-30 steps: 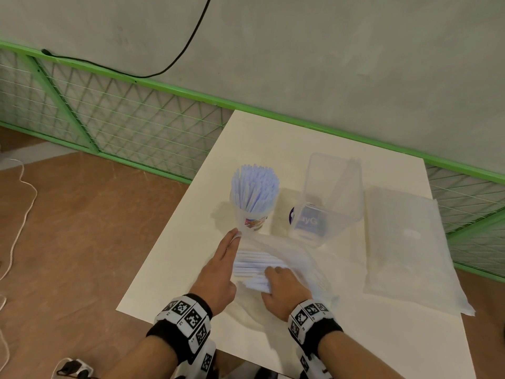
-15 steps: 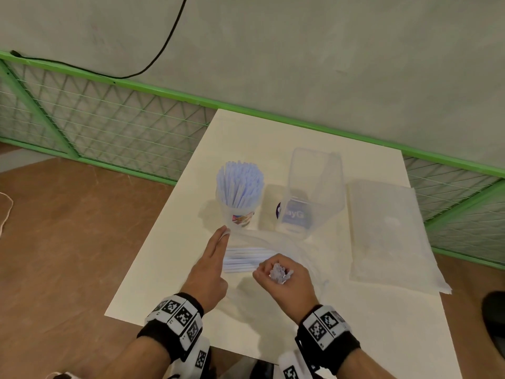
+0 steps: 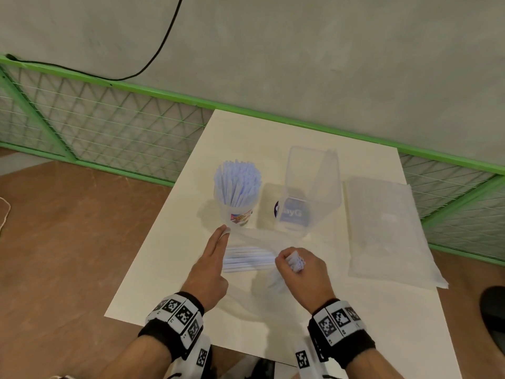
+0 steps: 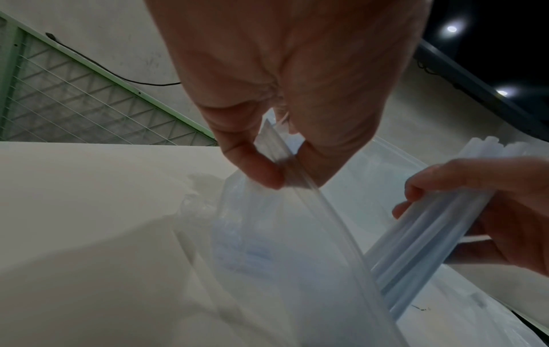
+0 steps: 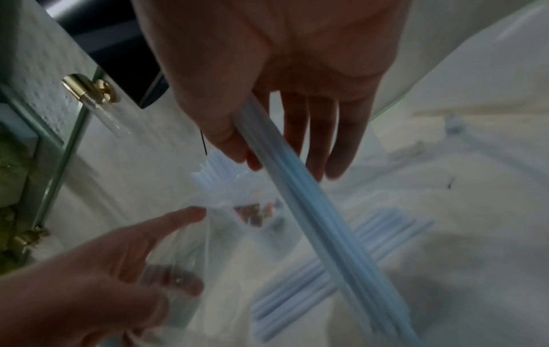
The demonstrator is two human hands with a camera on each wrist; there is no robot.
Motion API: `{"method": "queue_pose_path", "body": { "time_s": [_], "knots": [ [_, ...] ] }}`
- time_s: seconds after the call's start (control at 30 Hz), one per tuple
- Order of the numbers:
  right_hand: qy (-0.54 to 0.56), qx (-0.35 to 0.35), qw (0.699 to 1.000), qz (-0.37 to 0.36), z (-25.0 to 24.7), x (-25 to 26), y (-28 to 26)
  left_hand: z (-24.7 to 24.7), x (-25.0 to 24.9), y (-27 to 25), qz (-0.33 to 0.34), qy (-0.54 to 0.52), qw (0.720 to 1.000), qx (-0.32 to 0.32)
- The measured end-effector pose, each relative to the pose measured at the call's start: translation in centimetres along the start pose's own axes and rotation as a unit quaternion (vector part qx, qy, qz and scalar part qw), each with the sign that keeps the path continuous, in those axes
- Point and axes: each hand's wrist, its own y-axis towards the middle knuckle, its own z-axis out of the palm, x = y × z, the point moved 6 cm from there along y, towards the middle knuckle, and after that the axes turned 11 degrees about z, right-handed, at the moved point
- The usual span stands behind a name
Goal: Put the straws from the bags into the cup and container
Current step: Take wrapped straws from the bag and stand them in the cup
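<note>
At lower centre of the head view, the right hand [image 3: 300,269] grips a bundle of straws [image 3: 294,261], light, slick, best held mid-length. The left hand [image 3: 210,266] pinches the limp bag [image 4: 282,234] rim on the counter [image 3: 355,324]; the empty container [image 3: 311,187] waits above.

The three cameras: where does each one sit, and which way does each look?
Head: on the head, looking down at the table; both hands and wristbands show.
Left wrist: under the left hand, looking along it; fingers pinch the bag.
Right wrist: under the right hand, looking along it at its grip on a bunch of straws.
Shared: both wrist views show the bag, the straws and the other hand.
</note>
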Motion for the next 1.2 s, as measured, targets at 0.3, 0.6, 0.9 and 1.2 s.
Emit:
{"method": "queue_pose_path", "body": {
  "time_s": [0.3, 0.6, 0.9, 1.2],
  "knots": [
    [-0.033, -0.004, 0.999, 0.001, -1.7, 0.5, 0.9, 0.0, 0.1, 0.3, -0.002, -0.006, 1.0, 0.0],
    [0.078, 0.001, 0.997, -0.008, -4.4, 6.1, 3.3, -0.3, 0.2, 0.4, -0.003, 0.006, 1.0, 0.007],
    [0.208, 0.016, 0.976, -0.059, -7.6, 17.4, 9.4, -0.5, 0.4, 0.6, 0.008, 0.01, 1.0, 0.021],
    [0.171, 0.034, 0.979, -0.102, -5.2, 19.2, 12.3, -1.2, 0.1, 0.7, 0.009, 0.012, 1.0, 0.017]
  ]
}}
